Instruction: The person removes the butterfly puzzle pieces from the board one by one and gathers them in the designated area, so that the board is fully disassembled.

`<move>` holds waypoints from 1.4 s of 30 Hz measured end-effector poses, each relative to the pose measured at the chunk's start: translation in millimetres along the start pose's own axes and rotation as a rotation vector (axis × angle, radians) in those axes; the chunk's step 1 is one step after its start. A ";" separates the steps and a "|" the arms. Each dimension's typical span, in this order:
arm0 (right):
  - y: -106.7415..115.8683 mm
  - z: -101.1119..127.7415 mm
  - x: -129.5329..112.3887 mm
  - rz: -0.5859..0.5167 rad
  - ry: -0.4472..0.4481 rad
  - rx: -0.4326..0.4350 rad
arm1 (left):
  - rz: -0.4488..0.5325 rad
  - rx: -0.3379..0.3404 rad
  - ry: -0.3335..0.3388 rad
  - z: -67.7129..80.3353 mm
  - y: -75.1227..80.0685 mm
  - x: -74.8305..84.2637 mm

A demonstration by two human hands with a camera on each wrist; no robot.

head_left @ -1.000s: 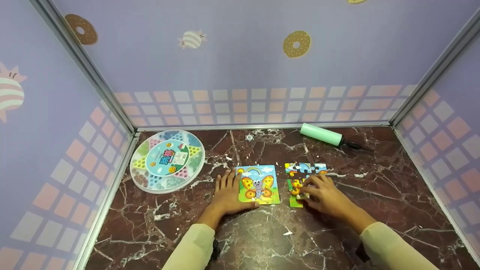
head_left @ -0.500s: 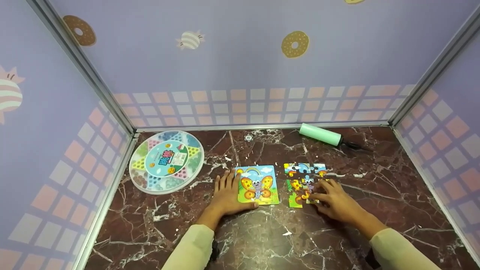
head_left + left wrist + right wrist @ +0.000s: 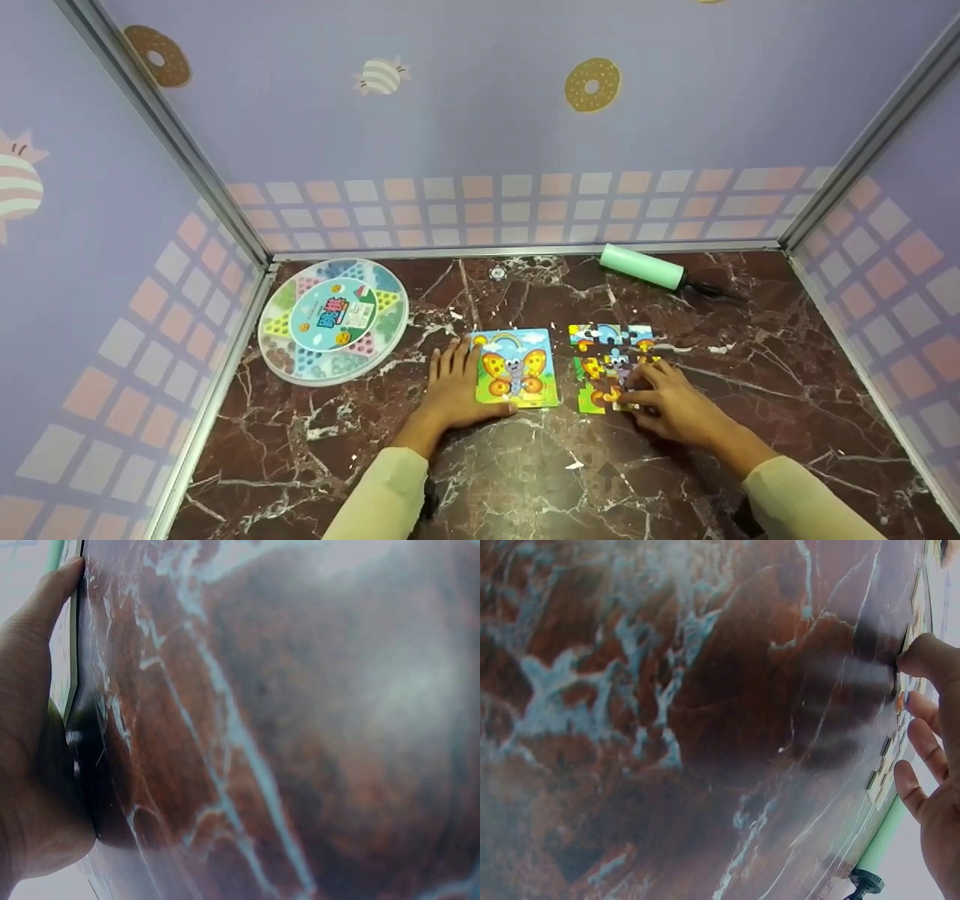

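Note:
A square butterfly picture card point(image 3: 517, 367) lies flat on the dark red marble table point(image 3: 525, 465). My left hand point(image 3: 456, 382) rests flat on the table at the card's left edge, fingers straight, thumb along its lower edge; the left wrist view shows that hand point(image 3: 30, 727) against the card's rim point(image 3: 66, 667). Right of the card lies a partly joined jigsaw point(image 3: 604, 346) of the same butterfly. My right hand point(image 3: 660, 396) pinches a piece at its lower right corner between thumb and bent fingers. In the right wrist view the thumb point(image 3: 928, 660) touches the jigsaw's edge point(image 3: 909, 630).
A round plastic-covered checkers game point(image 3: 334, 321) sits at the back left. A pale green cylinder with a black handle point(image 3: 643, 268) lies by the back wall, also visible as a green cylinder point(image 3: 881, 840) in the right wrist view. Lilac walls enclose three sides.
My right hand has slid right and down off the middle of the jigsaw, uncovering its centre piece, and now stays at the lower right corner. The left hand has not moved.

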State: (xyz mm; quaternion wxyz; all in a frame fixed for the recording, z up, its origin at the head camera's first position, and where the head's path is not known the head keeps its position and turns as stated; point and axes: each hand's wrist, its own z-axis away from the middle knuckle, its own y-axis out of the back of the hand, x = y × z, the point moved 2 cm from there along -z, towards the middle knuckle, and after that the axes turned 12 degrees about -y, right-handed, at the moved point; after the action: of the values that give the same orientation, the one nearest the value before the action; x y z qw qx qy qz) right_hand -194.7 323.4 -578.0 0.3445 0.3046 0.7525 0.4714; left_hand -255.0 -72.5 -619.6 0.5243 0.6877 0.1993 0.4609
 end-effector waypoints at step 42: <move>3.4 -29.8 -11.3 -0.072 -0.033 -0.076 | 0.019 -0.003 0.007 -0.2 1.3 0.2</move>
State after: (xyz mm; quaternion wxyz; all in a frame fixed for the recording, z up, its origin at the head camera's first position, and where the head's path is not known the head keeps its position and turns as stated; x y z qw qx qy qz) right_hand -211.7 300.9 -562.7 0.3852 0.2717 0.7388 0.4816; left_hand -255.3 -72.7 -618.3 0.5202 0.6874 0.1938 0.4684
